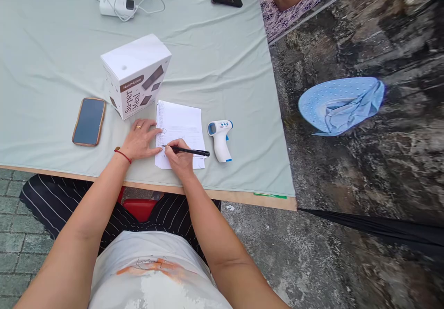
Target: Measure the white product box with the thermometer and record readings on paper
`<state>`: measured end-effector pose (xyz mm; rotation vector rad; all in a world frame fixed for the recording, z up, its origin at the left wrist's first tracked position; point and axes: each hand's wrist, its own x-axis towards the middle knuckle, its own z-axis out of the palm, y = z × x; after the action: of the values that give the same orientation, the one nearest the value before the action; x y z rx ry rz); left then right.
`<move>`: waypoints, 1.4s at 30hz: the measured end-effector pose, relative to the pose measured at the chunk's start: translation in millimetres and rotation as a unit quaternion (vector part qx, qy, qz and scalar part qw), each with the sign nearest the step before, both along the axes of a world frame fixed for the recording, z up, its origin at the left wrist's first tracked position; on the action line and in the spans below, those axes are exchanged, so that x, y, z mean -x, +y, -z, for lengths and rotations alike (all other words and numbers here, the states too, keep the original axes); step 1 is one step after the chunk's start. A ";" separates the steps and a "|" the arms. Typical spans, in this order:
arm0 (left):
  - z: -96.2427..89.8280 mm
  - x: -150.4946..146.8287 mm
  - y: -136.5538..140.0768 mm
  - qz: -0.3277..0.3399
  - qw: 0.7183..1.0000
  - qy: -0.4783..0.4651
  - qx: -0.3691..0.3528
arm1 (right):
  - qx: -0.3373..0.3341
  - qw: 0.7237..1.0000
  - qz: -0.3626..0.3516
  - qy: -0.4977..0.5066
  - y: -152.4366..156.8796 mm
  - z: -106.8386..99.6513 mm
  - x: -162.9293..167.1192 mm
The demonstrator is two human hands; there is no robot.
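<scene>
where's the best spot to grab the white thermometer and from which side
Probably by its handle, from the right. On this thermometer, the handle is narrower than the head and points toward the table's near edge, while the pen crowds its left.

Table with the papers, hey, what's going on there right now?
A person's right hand holds a pen with its tip at the left side of the papers. The left hand lies spread, its fingers reaching onto the papers' left edge. A box stands just beyond that hand, a phone lies to its left, and a thermometer lies right of the papers.
</scene>
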<state>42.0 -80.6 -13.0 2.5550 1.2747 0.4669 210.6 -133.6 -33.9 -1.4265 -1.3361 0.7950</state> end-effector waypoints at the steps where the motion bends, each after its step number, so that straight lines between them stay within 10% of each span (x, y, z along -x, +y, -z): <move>1: 0.1 0.0 0.0 0.000 1.000 0.000 -0.001 | -0.001 1.000 0.004 0.001 0.1 -0.1 0.0; 42: -0.8 -0.4 0.5 0.002 1.000 -0.003 0.006 | 0.002 1.000 0.028 0.010 -0.4 0.9 0.7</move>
<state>42.3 -80.1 -12.3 2.5440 1.2667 0.4651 209.9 -134.1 -34.8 -1.4495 -1.2757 0.7739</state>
